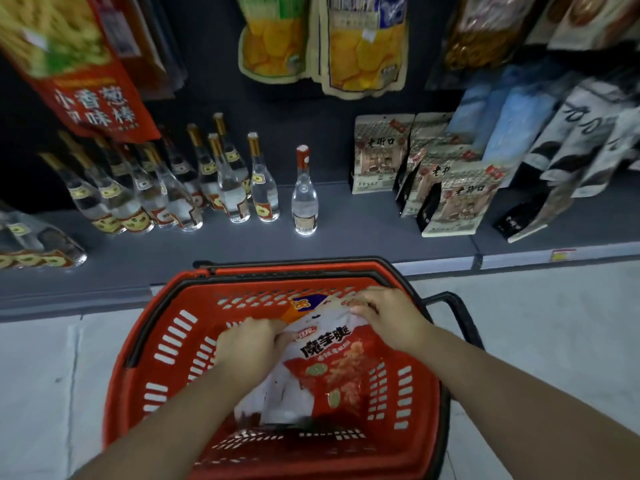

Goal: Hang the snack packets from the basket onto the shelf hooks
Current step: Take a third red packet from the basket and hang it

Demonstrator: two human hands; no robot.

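Observation:
A red plastic basket [145,368] stands on the floor in front of the shelf. Inside it lies a red-and-white snack packet [332,368] with black lettering, its top end raised toward the shelf. My left hand [249,344] grips the packet's upper left edge. My right hand [388,317] holds the packet's top right corner, fingers curled over it. An orange-and-blue packet [304,303] shows just behind the top of the first one. Yellow snack packets [367,46] hang above on the shelf wall; the hooks themselves are out of sight.
Several clear liquor bottles [225,181] stand on the dark bottom shelf [363,233], one apart in the middle [304,195]. Beige pouches [450,199] and black-and-white bags [571,140] fill the right. A red packet [90,84] hangs upper left. Pale floor tiles [536,323] surround the basket.

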